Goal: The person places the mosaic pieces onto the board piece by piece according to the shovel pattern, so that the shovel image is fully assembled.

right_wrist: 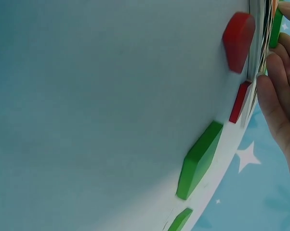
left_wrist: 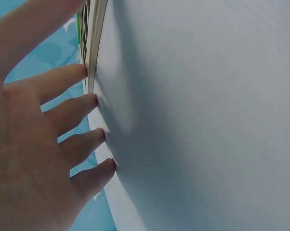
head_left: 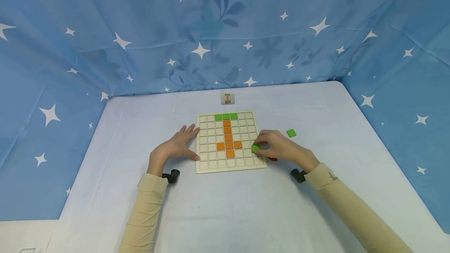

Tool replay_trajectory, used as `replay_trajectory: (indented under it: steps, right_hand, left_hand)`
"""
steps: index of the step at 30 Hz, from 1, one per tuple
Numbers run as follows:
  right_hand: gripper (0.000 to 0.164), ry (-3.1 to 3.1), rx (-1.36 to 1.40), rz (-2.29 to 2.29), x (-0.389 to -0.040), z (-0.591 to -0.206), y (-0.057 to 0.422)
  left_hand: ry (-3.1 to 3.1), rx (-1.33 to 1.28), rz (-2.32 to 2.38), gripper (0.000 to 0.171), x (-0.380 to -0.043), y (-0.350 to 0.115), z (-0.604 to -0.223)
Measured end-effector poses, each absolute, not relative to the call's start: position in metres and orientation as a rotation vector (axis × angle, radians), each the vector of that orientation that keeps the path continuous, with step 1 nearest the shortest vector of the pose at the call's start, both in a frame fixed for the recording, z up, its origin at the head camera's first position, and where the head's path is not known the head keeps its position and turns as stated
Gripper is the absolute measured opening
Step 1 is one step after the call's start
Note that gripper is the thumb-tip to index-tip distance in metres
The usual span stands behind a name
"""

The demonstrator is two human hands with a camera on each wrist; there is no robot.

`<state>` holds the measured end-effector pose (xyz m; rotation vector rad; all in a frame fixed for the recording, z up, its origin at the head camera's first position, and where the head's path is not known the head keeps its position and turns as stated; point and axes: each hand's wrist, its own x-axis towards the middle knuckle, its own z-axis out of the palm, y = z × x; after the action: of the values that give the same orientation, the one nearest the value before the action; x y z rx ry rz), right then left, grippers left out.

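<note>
A pale wooden grid board (head_left: 212, 164) lies on the white table. Three green square tiles (head_left: 226, 116) fill part of its top row, and several orange tiles (head_left: 228, 138) form a column below with one more on each side near its lower end. My left hand (head_left: 177, 143), fingers spread, touches the board's left edge with thumb and fingertips. Over the board's right side, my right hand (head_left: 277, 145) pinches a green tile (head_left: 255, 148) between thumb and fingers. In the right wrist view this green tile (right_wrist: 276, 29) stands tilted at the fingertips.
Behind the board lies a small pattern card (head_left: 227, 98). A loose green tile (head_left: 291, 132) lies right of the board. Red pieces (right_wrist: 239, 38) and green tiles (right_wrist: 199, 161) rest beside the board's right edge. A blue star-patterned curtain (head_left: 158, 30) hangs behind the table.
</note>
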<state>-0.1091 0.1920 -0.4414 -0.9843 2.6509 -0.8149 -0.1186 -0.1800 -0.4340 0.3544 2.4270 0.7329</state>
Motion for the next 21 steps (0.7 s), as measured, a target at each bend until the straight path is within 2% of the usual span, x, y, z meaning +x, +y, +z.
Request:
replay_trajectory:
  steps: [21]
  right_hand:
    - [0.019, 2.564, -1.05, -0.819, -0.111, -0.444, 0.164]
  left_hand:
    - [2.43, 0.35, 0.74, 0.113, -0.12, -0.18, -0.436]
